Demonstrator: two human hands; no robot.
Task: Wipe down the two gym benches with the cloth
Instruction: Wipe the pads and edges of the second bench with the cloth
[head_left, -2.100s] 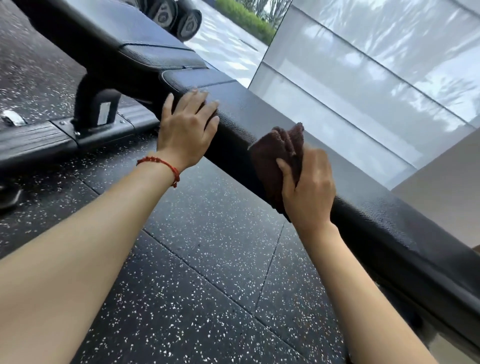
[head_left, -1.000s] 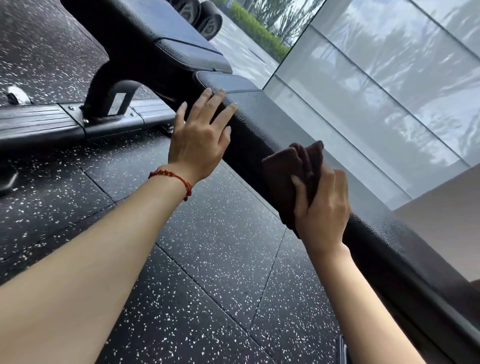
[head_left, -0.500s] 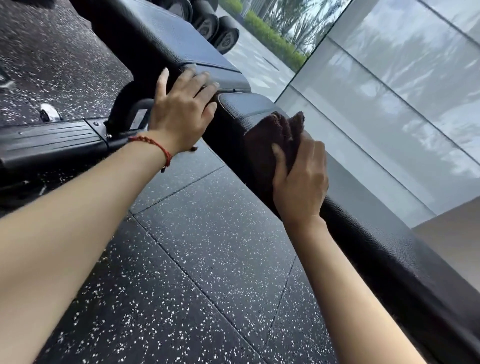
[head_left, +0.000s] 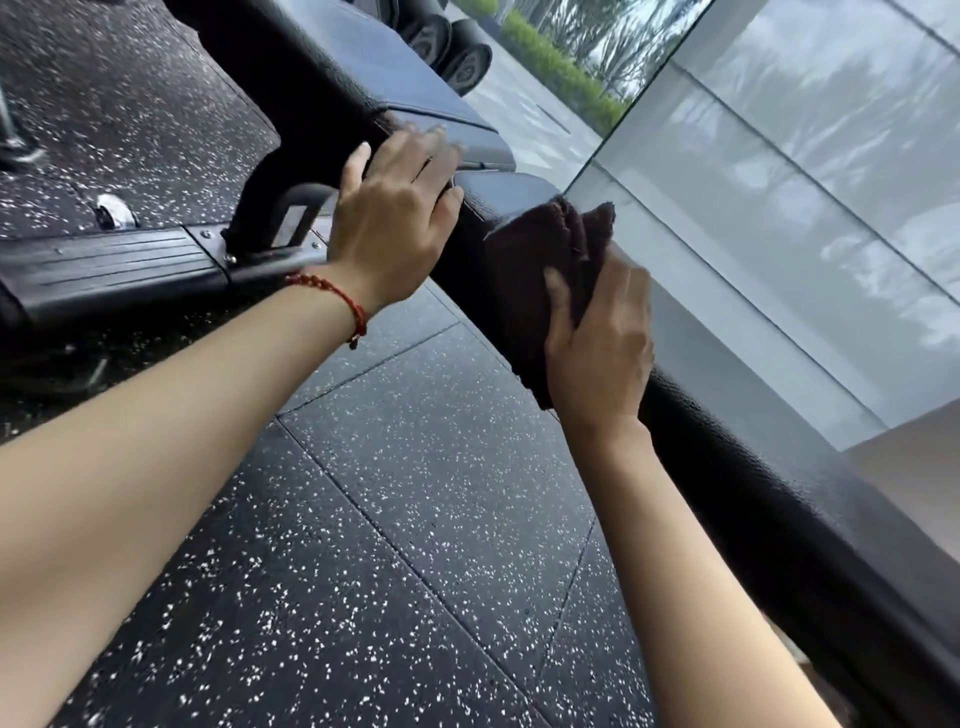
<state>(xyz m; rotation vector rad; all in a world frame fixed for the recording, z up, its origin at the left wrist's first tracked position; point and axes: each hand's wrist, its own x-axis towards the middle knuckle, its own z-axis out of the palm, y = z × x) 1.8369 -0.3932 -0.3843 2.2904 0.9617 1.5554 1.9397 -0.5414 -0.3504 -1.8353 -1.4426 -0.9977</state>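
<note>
A black padded gym bench (head_left: 779, 488) runs from the lower right up to the top middle, with a second pad section (head_left: 363, 67) beyond a gap. My right hand (head_left: 597, 338) presses a dark brown cloth (head_left: 540, 270) against the near side edge of the long pad, close to its far end. My left hand (head_left: 395, 218), with a red bracelet at the wrist, rests flat with spread fingers at the gap between the two pads and holds nothing.
The bench's black metal base and foot (head_left: 114, 265) lie on the speckled rubber floor (head_left: 395, 519) at the left. Round dumbbell ends (head_left: 457, 52) sit behind the bench. A glass wall (head_left: 805, 182) stands just right of the bench.
My right hand slid the cloth along the pad's side toward its far end. My left hand shifted up the bench to the gap between the pads.
</note>
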